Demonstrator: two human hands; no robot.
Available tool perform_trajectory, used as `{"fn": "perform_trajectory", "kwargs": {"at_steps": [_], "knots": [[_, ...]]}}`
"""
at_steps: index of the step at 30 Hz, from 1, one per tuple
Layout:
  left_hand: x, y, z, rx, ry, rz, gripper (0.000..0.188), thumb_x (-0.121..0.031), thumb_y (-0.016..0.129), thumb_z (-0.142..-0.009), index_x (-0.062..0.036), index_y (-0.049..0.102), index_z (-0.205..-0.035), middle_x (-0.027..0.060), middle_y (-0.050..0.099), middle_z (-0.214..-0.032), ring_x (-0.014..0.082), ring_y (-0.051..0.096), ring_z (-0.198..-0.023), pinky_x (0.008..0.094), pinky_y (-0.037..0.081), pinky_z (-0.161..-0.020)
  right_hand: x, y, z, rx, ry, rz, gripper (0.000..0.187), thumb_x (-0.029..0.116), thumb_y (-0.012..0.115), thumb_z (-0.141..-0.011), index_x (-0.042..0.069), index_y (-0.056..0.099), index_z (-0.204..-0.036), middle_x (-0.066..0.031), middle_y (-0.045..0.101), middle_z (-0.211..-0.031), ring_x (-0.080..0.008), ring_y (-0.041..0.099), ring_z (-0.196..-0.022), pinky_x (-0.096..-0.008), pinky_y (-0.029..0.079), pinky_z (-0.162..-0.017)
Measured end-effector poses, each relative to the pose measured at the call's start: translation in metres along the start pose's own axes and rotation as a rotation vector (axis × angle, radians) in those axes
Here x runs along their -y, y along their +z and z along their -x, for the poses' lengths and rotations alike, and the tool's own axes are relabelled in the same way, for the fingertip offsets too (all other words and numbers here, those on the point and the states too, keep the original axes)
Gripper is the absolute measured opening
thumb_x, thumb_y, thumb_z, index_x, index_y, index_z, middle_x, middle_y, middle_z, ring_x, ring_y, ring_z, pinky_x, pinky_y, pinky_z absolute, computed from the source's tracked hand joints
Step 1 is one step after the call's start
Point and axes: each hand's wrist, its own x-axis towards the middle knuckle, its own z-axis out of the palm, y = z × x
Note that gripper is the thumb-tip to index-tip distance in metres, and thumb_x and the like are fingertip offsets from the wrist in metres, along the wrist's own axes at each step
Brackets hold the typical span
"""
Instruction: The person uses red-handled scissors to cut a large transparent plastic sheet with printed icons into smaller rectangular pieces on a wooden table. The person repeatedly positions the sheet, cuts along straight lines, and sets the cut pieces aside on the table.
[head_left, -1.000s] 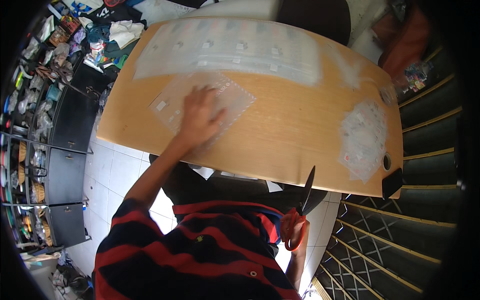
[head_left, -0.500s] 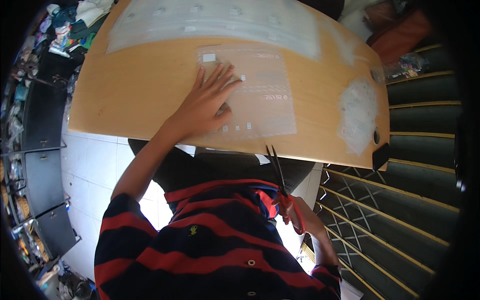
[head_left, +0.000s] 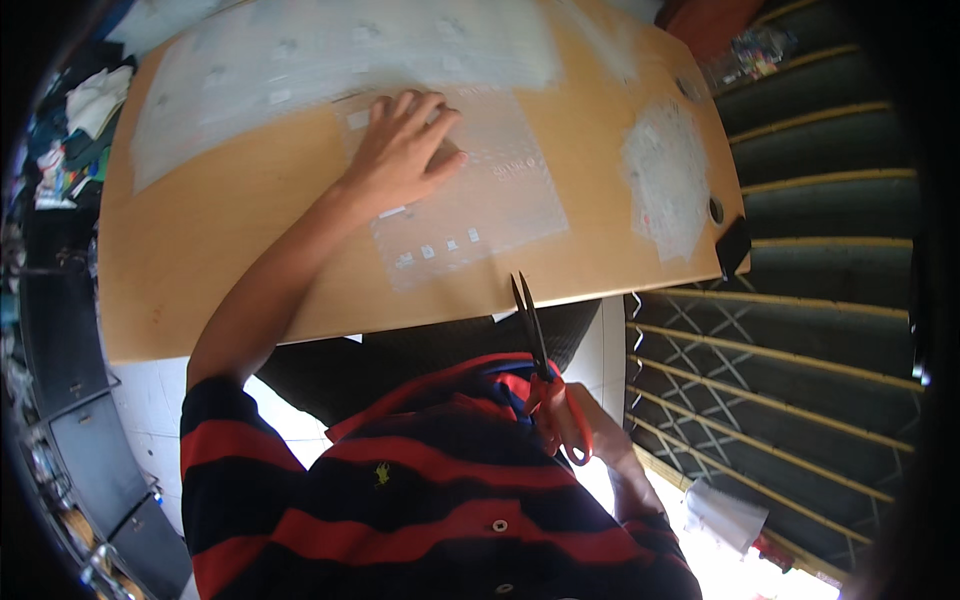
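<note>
Far left to centre: wide translucent plastic sheets (head_left: 340, 62) spread on pale-brown wooden table (head_left: 190, 250). Left hand (head_left: 405, 158) open, fingers bent and parted, over clear rectangular printed plastic sheet (head_left: 490, 205) lying mid-table. Black-bladed, red-handled scissors (head_left: 541, 362), blades slightly apart, gripped in right hand (head_left: 568, 424). Rightward, pile of clear plastic pieces (head_left: 664, 180).
</note>
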Motion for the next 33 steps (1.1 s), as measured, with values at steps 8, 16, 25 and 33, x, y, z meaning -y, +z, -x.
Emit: {"fn": "perform_trajectory", "kwargs": {"at_steps": [8, 16, 25, 33], "knots": [[-0.007, 0.002, 0.005, -0.051, 0.034, 0.043, 0.038, -0.031, 0.069, -0.087, -0.006, 0.062, -0.114, 0.0105, 0.058, -0.121, 0.0279, 0.05, -0.116, 0.0491, 0.035, -0.098, 0.033, -0.011, -0.011, -0.02, 0.133, 0.025, 0.067, 0.059, 0.032, -0.102, -0.002, 0.058, -0.093, -0.004, 0.053, -0.06, -0.011, 0.055, -0.05, -0.0246, 0.047, -0.047], [-0.01, -0.005, 0.0, -0.041, 0.203, 0.055, 0.049, -0.041, 0.071, -0.083, -0.0053, 0.062, -0.116, 0.0126, 0.056, -0.129, 0.0298, 0.047, -0.124, 0.0563, 0.033, -0.106, 0.037, -0.03, -0.02, 0.121, -0.053, -0.081, 0.082, 0.076, 0.032, -0.091, -0.001, 0.06, -0.094, -0.0028, 0.051, -0.059, -0.0093, 0.051, -0.05, -0.0221, 0.042, -0.046], [-0.046, -0.007, 0.02, 0.314, 0.207, 0.218, 0.092, -0.061, 0.073, -0.072, -0.0052, 0.049, -0.141, 0.0147, 0.038, -0.153, 0.037, 0.031, -0.143, 0.0638, 0.018, -0.116, 0.038, -0.028, 0.002, 0.034, 0.155, 0.005, 0.089, 0.082, 0.036, -0.085, -0.003, 0.062, -0.094, 0.0003, 0.049, -0.056, -0.0074, 0.048, -0.045, -0.0221, 0.04, -0.043], [-0.042, -0.009, 0.018, 0.368, 0.234, 0.219, 0.084, -0.053, 0.073, -0.077, -0.0069, 0.048, -0.143, 0.013, 0.037, -0.155, 0.0362, 0.031, -0.144, 0.0629, 0.017, -0.117, 0.034, -0.03, -0.008, 0.048, 0.092, 0.038, 0.089, 0.083, 0.037, -0.084, -0.002, 0.06, -0.094, -0.0003, 0.049, -0.06, -0.0073, 0.051, -0.051, -0.022, 0.043, -0.046]]}}
